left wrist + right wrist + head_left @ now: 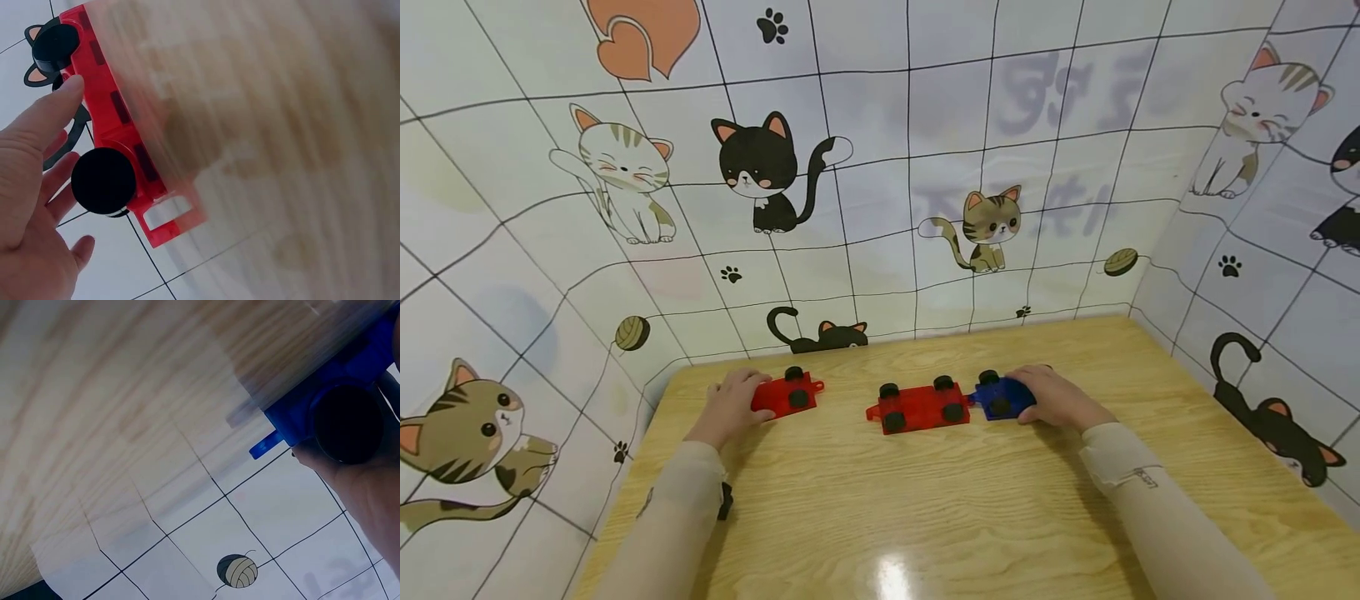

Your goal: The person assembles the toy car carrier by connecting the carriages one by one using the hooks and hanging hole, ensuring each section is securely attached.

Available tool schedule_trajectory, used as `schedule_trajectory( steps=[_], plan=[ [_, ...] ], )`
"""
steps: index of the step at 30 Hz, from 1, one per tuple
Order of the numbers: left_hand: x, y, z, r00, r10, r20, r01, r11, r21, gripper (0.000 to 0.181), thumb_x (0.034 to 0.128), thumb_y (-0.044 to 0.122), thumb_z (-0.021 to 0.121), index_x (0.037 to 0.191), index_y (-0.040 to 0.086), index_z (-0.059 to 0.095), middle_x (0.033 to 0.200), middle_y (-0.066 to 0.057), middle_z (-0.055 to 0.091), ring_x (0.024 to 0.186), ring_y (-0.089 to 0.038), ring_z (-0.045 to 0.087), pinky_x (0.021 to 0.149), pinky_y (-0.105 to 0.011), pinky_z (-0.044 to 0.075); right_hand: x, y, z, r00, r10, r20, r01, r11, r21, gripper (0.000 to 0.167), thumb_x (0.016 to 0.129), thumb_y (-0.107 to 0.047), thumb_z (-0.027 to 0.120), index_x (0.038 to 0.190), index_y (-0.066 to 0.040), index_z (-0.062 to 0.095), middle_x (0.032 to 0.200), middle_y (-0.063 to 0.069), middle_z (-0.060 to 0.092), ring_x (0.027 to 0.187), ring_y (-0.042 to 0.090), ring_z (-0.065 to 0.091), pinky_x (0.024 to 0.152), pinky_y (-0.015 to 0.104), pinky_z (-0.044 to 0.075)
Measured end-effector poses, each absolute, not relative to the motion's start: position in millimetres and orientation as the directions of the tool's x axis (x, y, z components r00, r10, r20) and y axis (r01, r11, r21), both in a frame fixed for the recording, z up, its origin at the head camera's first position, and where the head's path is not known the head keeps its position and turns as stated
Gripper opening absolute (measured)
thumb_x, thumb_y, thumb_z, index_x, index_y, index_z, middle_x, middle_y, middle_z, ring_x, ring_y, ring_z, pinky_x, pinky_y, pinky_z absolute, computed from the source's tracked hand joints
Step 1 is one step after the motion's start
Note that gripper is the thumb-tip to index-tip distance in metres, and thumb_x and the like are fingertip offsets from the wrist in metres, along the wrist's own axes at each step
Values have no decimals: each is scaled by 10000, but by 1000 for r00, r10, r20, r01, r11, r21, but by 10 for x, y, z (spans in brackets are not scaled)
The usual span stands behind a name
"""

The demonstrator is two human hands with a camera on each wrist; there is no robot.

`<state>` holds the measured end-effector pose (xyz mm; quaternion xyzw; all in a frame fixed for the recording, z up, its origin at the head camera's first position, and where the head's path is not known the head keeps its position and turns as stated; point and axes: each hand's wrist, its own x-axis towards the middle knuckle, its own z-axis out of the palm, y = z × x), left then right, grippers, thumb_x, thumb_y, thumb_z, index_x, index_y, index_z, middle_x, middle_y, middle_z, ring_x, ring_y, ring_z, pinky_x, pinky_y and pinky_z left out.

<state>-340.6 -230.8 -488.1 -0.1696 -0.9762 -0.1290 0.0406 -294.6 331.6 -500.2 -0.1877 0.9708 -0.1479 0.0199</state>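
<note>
Toward the table's left side, my left hand [735, 406] grips the rear of a red toy car [792, 395] with black wheels. In the left wrist view the thumb of my left hand [37, 169] lies against the side of the red car [112, 119]. A longer red car [922, 408] lies at the middle, apart from the first, its right end meeting a blue car [1000, 397]. My right hand [1054, 397] holds the blue car's right end. The right wrist view shows the blue car [294, 415] with a small loop, partly covered by my right hand [362, 494].
The wooden table [880, 492] runs up to a wall sheet [880, 208] printed with cats and grid lines, which also stands along both sides. A small black object [726, 502] shows beside the left sleeve.
</note>
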Motion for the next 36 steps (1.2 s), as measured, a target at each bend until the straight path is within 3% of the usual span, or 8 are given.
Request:
schedule_trajectory(
  steps=[11,16,22,27,30,36],
  plan=[
    [-3480,-2276,-4882,-942,330,-60,300,908,293,729,859,317,830,1458,63,501,1451,-180,546,1286,-385,521,1017,-731,259,-2929,3276,-5012,-919,-393,25,-382,875,-298,728,826,-172,853,1428,51,510,1429,284,504,1339,493,428,1083,629,362],
    [-3492,-2268,-4887,-943,325,-67,300,921,250,746,872,293,818,1487,54,469,1456,-179,545,1289,-370,533,1005,-747,245,-2931,3264,-5007,-921,-388,35,-380,877,-294,722,830,-173,851,1429,43,510,1433,276,504,1340,488,429,1087,630,356],
    [-3442,-2159,-4852,-933,345,-103,324,929,180,760,840,239,847,1468,41,467,1439,-182,561,1255,-359,565,938,-657,293,-2910,3261,-4982,-923,-383,26,-374,882,-287,713,840,-156,840,1434,49,503,1443,291,489,1347,511,408,1079,643,354],
    [-3386,-2110,-4828,-927,354,-124,336,931,146,806,809,266,874,1479,61,476,1453,-162,559,1288,-365,556,1004,-698,272,-2902,3269,-4960,-929,-370,18,-358,884,-301,712,844,-149,837,1439,49,499,1452,292,480,1353,517,393,1080,647,349],
    [-3345,-2109,-4808,-928,352,-121,333,931,153,802,792,241,887,1473,67,500,1444,-149,571,1296,-365,552,1073,-665,275,-2915,3271,-4957,-927,-375,25,-365,882,-298,709,842,-145,838,1432,56,501,1442,296,486,1346,519,397,1081,649,346],
    [-3236,-2069,-4771,-928,357,-107,335,925,178,772,740,176,919,1414,42,568,1360,-166,629,1244,-391,580,1087,-535,409,-2934,3272,-4969,-921,-389,20,-378,881,-283,706,846,-146,835,1428,67,496,1432,303,489,1336,522,408,1078,651,348]
  ],
)
